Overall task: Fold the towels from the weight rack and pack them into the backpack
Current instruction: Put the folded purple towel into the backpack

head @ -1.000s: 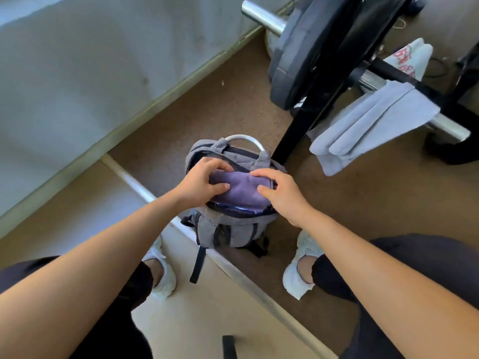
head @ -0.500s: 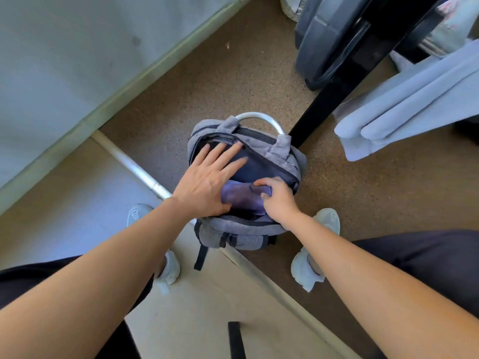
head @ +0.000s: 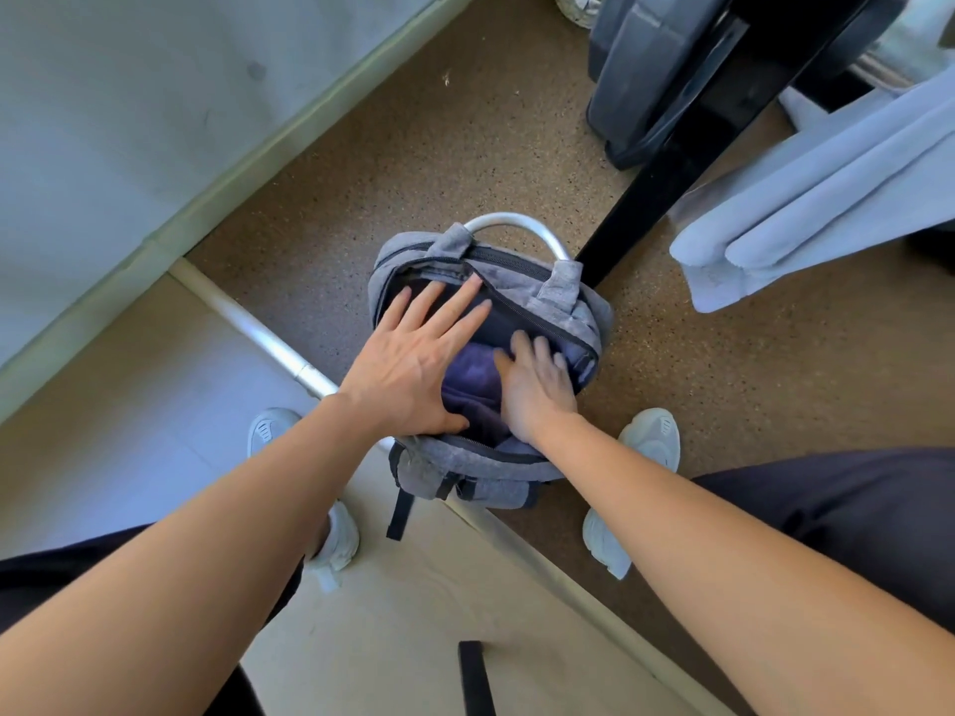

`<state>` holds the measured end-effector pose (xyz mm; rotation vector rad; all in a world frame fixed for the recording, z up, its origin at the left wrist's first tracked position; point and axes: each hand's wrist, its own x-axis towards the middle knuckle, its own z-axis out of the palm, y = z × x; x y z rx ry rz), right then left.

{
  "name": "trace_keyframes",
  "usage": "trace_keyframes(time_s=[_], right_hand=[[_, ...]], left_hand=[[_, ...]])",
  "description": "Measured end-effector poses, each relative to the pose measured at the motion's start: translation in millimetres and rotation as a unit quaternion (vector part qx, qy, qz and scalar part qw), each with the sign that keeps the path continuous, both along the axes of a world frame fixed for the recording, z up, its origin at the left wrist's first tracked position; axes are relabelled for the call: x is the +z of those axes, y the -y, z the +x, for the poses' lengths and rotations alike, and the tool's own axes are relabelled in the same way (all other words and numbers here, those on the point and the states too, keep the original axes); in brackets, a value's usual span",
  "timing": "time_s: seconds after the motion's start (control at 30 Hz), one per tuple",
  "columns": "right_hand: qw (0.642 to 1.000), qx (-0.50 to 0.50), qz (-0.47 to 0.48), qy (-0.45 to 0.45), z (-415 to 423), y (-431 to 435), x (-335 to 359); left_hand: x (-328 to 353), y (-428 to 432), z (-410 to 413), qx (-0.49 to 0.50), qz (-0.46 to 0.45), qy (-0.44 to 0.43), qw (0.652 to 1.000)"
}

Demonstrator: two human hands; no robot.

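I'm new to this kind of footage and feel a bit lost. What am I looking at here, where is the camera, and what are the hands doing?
There is no machine here: a person wears one wide-angle camera on the head, looking forward and down, so you see their own arms, legs and white shoes from above.

On the brown floor stands a grey backpack, its top unzipped. A purple towel sits inside the opening. The left hand lies flat with fingers spread across the opening, and the right hand presses down on the towel. Neither hand grips anything; both are open.

At upper right is the black weight rack with a dark weight plate. A light grey towel hangs there, not yet packed. The pale wall runs along the upper left.
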<state>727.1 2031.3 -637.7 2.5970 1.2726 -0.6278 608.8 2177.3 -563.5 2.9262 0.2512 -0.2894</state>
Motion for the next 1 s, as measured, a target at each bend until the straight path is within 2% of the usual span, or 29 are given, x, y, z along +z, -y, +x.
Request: trace_keyframes(time_s=[0.07, 0.13, 0.23, 0.33, 0.53, 0.8, 0.87, 0.93, 1.0], right_hand=[[0.996, 0.015, -0.017, -0.089, -4, -2, -1], [0.977, -0.012, -0.090, -0.192, -5, -3, -8], [0.957, -0.027, -0.159, -0.241, 0, -7, -20], [0.951, -0.013, -0.170, -0.258, 9, -11, -25], [0.957, -0.052, -0.054, -0.281, 18, -2, 9], [0.945, -0.090, 0.147, -0.279, 33, 55, 142], [0.927, -0.133, 0.214, -0.277, 38, 69, 169], [0.895, -0.197, 0.299, -0.265, 46, 83, 190], [0.832, -0.292, 0.388, -0.266, 57, 94, 206]], left_hand=[[-1, 0, 0, 0.001, -0.003, 0.002, 1.000], [-1, 1, -1, 0.002, -0.007, 0.006, 1.000], [0, 1, 0, 0.000, -0.010, 0.006, 1.000], [5, 0, 3, 0.004, -0.020, 0.014, 1.000], [12, 0, 11, 0.017, -0.039, 0.016, 0.999], [29, 12, 21, 0.076, -0.040, 0.051, 0.995], [33, 18, 23, 0.106, -0.075, 0.088, 0.988], [43, 25, 27, 0.125, -0.117, 0.128, 0.977], [56, 33, 32, 0.136, -0.148, 0.151, 0.968]])
